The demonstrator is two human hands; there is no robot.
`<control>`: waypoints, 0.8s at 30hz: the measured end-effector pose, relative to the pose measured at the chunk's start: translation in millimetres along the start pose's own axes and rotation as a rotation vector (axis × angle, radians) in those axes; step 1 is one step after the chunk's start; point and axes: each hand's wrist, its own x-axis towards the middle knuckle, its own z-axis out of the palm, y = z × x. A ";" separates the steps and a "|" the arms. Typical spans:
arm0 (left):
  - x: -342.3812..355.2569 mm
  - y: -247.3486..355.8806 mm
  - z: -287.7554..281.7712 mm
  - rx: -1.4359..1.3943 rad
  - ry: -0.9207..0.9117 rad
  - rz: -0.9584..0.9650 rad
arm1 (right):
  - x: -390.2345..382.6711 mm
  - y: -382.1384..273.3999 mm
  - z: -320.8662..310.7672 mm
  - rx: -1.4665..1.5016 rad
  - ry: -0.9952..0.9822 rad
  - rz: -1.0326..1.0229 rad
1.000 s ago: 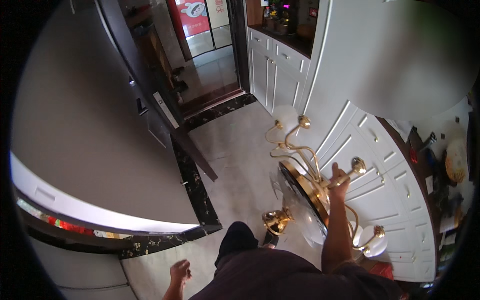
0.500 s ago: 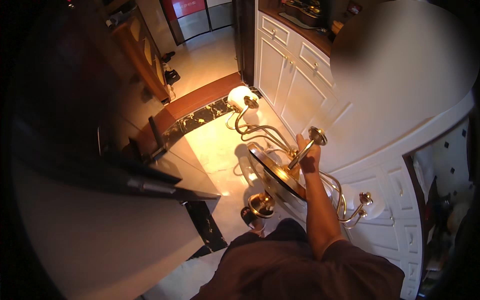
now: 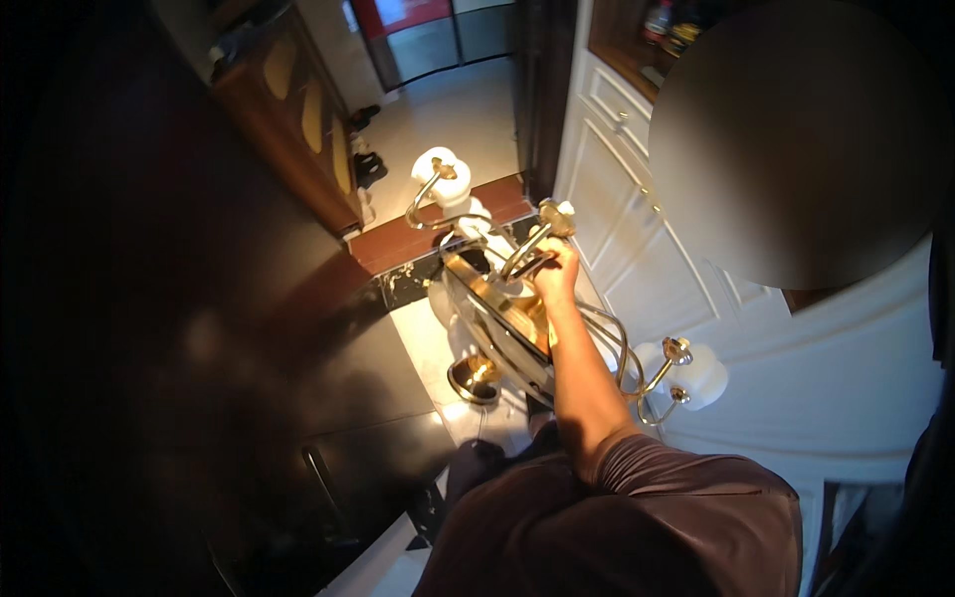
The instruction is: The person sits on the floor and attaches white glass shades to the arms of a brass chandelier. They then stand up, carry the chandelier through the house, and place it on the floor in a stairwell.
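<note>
Well, the brass-coloured chandelier (image 3: 515, 316) is in the middle of the frame, its round plate tilted, with curved arms reaching to upper left and lower right. My right hand (image 3: 559, 275) has it near the hub, the fingers (image 3: 548, 284) curled closed around the metalwork; exactly which tube they grip is hidden from me. My left hand is out of view, so I can't tell what it does.

At the upper left end of the fixture a white shade (image 3: 443, 179) hangs out over the red-brown threshold (image 3: 443, 236); at the lower right end more white shades (image 3: 704, 380) are near the white cabinet (image 3: 642, 214). Down to the left, a brass cup (image 3: 475, 380) is close above the pale floor (image 3: 411, 316), and whether it touches I can't say.

I judge the step in hand to be a one-handed carry, with the doorway in front of me at the top of the frame. To my mind, the next move calls for a firm grip, a steady tilt, and room between the glass and the cabinet or the dark door frame (image 3: 542, 104). Farther out, a wooden piece of furniture (image 3: 284, 119) stands upper left, dark shoes (image 3: 369, 169) beside it.
</note>
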 end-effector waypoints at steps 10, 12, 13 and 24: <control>115.0 199.9 22.8 -0.143 0.159 -0.077 | 195.5 124.8 117.0 -0.910 -0.040 -0.392; 146.5 223.0 19.8 -0.165 0.170 -0.097 | 248.2 151.0 137.6 -0.712 -0.069 -0.431; 152.5 232.0 21.4 -0.182 0.194 -0.132 | 244.1 155.2 151.5 -0.925 -0.068 -0.453; 278.9 405.9 -21.1 -0.139 0.228 -0.161 | 405.6 235.9 235.3 -0.863 -0.160 -0.218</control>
